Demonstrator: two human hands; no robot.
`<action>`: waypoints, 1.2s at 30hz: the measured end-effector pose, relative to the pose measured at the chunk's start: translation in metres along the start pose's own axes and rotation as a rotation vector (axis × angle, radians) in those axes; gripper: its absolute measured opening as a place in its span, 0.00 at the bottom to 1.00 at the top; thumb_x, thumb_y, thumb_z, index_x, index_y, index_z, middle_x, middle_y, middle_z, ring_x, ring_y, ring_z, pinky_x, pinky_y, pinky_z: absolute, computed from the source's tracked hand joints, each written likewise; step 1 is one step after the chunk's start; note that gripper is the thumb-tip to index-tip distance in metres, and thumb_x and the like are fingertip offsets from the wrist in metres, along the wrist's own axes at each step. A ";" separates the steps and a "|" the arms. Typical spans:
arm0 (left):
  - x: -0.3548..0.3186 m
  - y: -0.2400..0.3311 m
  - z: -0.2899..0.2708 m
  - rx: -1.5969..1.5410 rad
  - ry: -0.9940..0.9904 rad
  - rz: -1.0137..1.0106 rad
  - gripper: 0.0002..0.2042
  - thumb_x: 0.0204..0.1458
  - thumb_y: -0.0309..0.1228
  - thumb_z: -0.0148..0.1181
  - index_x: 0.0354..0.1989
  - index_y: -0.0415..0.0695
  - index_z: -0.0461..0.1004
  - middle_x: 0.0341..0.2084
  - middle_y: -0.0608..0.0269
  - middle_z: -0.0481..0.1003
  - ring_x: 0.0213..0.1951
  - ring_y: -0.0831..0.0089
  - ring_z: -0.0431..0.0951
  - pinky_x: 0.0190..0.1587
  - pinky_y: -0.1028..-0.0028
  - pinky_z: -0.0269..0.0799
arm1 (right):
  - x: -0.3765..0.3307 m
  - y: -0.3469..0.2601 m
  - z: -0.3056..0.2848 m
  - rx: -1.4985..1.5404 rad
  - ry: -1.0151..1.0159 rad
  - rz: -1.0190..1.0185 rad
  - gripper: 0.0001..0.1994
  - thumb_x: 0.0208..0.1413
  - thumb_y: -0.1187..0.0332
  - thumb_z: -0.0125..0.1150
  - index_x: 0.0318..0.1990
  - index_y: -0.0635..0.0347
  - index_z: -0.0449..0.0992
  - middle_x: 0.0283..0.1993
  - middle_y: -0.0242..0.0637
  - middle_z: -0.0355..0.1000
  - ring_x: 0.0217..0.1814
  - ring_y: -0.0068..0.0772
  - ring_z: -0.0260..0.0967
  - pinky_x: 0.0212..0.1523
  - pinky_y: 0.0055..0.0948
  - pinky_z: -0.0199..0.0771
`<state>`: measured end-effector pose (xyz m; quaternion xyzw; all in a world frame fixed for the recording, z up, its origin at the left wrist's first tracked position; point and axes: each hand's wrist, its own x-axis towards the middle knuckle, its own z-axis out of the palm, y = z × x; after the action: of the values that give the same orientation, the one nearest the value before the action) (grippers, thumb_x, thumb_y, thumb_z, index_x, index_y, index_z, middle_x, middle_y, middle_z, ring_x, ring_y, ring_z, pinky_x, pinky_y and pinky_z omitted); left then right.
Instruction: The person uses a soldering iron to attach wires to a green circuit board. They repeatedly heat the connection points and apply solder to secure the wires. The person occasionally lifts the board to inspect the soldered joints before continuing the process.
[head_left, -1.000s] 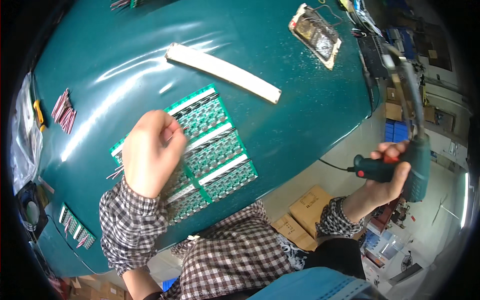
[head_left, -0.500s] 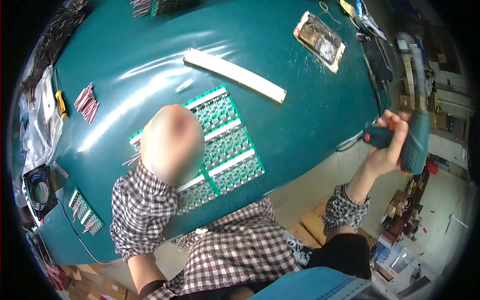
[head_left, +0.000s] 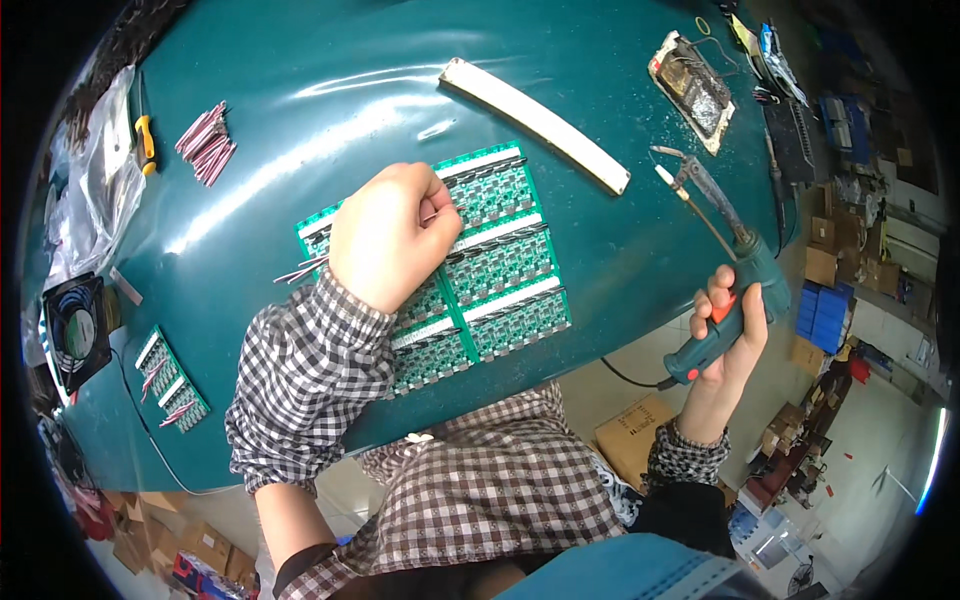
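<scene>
Green matting covers our bench (head_left: 300, 110), and on it, right under our left hand (head_left: 390, 245), lies the panel of green circuit boards (head_left: 500, 265). Our left fingers are curled into a loose fist resting on the panel's upper left part; thin leads stick out past the heel of the hand, and we think we are pinching them, though the fingertips are hidden. Our right hand (head_left: 725, 335) is wrapped tight around the green soldering gun (head_left: 735, 270), held off the bench edge, well apart from the boards, tip pointing up and away. To solder well, we should keep the left fist pressing the panel flat and bring the tip in from the open right side, clear of our knuckles. Beyond the knuckles lies a white strip (head_left: 535, 125), farther right a tip-cleaning tray (head_left: 690, 90).
</scene>
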<state>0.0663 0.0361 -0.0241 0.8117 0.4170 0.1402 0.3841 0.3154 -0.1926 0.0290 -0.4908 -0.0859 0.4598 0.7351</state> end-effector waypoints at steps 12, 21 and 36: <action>-0.001 0.000 0.001 0.011 0.035 0.027 0.04 0.41 0.26 0.58 0.23 0.41 0.72 0.21 0.56 0.72 0.25 0.61 0.75 0.29 0.65 0.70 | 0.000 0.010 0.006 0.002 -0.017 0.062 0.17 0.62 0.60 0.50 0.43 0.72 0.66 0.31 0.40 0.67 0.31 0.37 0.72 0.20 0.24 0.77; -0.002 0.001 0.005 0.182 0.117 0.176 0.04 0.43 0.25 0.58 0.24 0.42 0.69 0.22 0.58 0.71 0.28 0.57 0.74 0.31 0.65 0.70 | -0.009 0.014 0.049 -0.734 -0.170 -0.084 0.21 0.52 0.67 0.60 0.48 0.76 0.68 0.33 0.44 0.70 0.31 0.36 0.73 0.31 0.28 0.79; -0.004 -0.002 0.008 0.112 0.151 0.137 0.06 0.39 0.22 0.60 0.23 0.43 0.69 0.20 0.62 0.69 0.22 0.65 0.71 0.26 0.69 0.67 | -0.015 0.040 0.057 -0.856 -0.184 0.112 0.21 0.49 0.72 0.66 0.49 0.70 0.68 0.36 0.44 0.74 0.40 0.35 0.75 0.40 0.31 0.78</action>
<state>0.0672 0.0298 -0.0310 0.8456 0.3955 0.2033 0.2954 0.2508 -0.1634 0.0305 -0.7119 -0.3070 0.4635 0.4291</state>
